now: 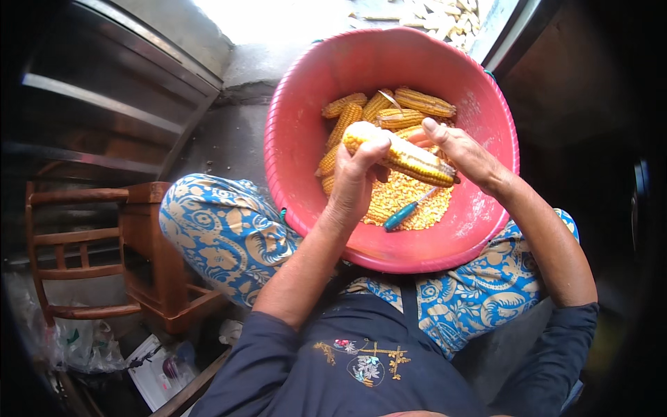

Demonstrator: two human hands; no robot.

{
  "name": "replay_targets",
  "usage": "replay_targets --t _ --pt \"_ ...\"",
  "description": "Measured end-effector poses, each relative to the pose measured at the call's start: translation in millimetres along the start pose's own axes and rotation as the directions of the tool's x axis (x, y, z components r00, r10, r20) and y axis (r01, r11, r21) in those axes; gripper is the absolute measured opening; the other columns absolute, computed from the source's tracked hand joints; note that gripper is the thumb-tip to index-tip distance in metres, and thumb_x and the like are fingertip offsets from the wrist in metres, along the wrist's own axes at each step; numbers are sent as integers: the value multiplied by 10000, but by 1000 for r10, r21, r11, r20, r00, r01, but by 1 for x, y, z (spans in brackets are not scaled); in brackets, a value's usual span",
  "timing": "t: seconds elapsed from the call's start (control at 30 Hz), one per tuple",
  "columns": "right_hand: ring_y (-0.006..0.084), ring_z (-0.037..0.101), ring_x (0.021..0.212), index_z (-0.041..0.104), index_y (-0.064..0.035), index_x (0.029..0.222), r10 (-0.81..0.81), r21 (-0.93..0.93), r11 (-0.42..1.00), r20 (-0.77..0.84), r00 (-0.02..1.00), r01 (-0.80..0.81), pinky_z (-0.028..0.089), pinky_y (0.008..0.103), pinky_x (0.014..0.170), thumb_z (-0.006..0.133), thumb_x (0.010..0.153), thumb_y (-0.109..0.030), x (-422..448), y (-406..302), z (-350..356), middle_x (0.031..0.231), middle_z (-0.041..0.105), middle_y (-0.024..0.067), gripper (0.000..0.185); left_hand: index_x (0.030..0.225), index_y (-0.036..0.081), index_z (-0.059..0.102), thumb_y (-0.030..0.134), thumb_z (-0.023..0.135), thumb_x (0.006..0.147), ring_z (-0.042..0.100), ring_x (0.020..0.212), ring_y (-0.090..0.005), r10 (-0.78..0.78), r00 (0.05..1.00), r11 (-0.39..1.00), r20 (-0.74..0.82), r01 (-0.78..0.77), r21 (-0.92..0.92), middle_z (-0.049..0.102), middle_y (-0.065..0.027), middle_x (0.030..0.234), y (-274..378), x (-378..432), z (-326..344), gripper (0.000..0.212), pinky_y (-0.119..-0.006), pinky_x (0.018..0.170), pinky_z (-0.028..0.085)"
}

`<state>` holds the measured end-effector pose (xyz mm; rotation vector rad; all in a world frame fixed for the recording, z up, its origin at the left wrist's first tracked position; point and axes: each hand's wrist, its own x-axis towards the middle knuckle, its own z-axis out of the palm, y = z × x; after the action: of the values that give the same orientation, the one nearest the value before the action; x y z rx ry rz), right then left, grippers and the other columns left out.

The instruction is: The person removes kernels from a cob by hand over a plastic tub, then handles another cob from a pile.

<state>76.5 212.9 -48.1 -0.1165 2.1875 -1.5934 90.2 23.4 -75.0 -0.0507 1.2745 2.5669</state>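
My left hand (359,167) grips a yellow corn cob (411,159) above a red plastic tub (305,182). Pale bare rows run along the cob where kernels are gone. Close beside its far right side is my right hand (453,146), fingers apart and thumb raised; whether the fingertips touch the cob cannot be told. Below, a screwdriver with a teal handle (400,216) lies on loose corn kernels (424,211) in the tub. Several whole cobs (344,122) are heaped at the tub's far and left sides, partly hidden by my hands.
The tub rests between my legs in patterned trousers (224,234). To the left stand a wooden chair (78,195) and a metal door (104,99). Plastic bags (86,344) lie at lower left. Beyond the doorway, pale husks or cobs (443,21) are spread on the ground.
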Motion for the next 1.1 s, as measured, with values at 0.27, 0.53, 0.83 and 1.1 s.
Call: replay_targets --t 0.27,0.53,0.83,1.1 --pt "178 562 983 599 -42 1109 89 -198 979 170 981 -55 425 335 864 559 744 -678 -14 -28 -7 999 620 113 734 871 115 523 227 639 769 494 641 -61 -5 1000 1000 -19 5 7 545 10 773 1 0 0 190 -204 519 380" --pt "45 544 629 631 -66 914 56 88 993 247 967 -80 458 198 531 538 892 -425 -11 -17 -13 690 565 -24 371 1027 79 536 218 596 792 604 849 -166 -41 999 995 -19 39 -89 612 -58 917 -4 3 -11 280 -296 698 497" --pt "156 618 709 439 -49 1266 102 -23 995 172 980 -100 535 275 542 549 821 -536 -17 -26 -4 886 585 89 669 1033 87 527 226 606 796 611 834 -172 -71 997 994 -10 70 -83 606 -65 920 -4 5 -11 286 -298 686 515" --pt "151 591 753 500 -28 1110 122 -163 983 198 973 -90 486 284 626 630 777 -361 -20 -27 4 853 589 94 489 996 72 528 147 675 759 543 740 -68 -14 1000 999 -3 14 52 586 -27 864 1 -3 14 288 -207 568 418"
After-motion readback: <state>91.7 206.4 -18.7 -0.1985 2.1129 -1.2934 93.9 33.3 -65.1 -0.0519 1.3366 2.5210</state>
